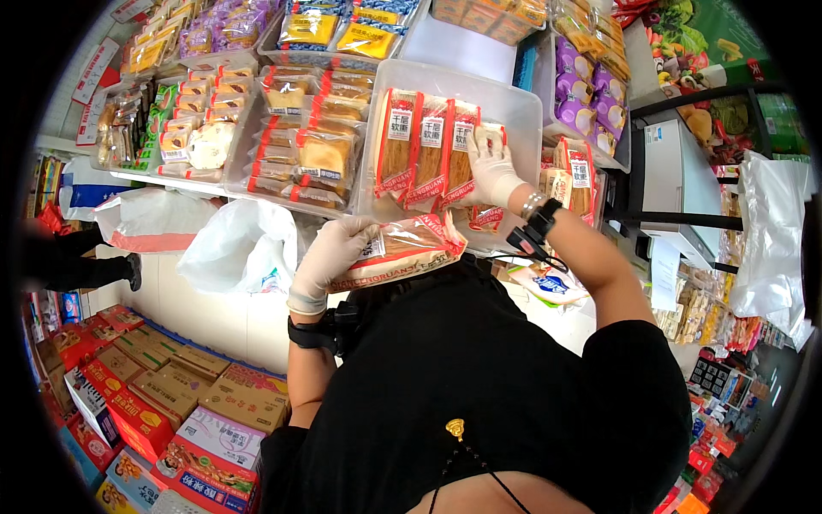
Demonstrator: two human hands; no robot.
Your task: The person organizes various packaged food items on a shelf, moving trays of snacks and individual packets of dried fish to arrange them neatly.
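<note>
My left hand (332, 257), in a white glove, is closed round one end of a clear-and-red packet of pastry (402, 250). The packet lies level in front of the near edge of a translucent plastic bin (385, 75). Inside that bin, similar long packets (425, 150) stand side by side, brown pastry showing through their film. Over the right end of this row is my gloved right hand (494, 167), its fingers and thumb gripping a packet there. The hand covers much of that packet. More of the same packaging shows below the wrist.
Bins of wrapped bread (312, 154) and cream-filled cakes (205, 124) stand to the left. Purple packets (586, 90) fill a bin at right. A white plastic bag (244, 244) hangs at the near left edge. Cardboard cartons (184, 390) are stacked at lower left. A person's dark-clothed leg (86, 265) shows at far left.
</note>
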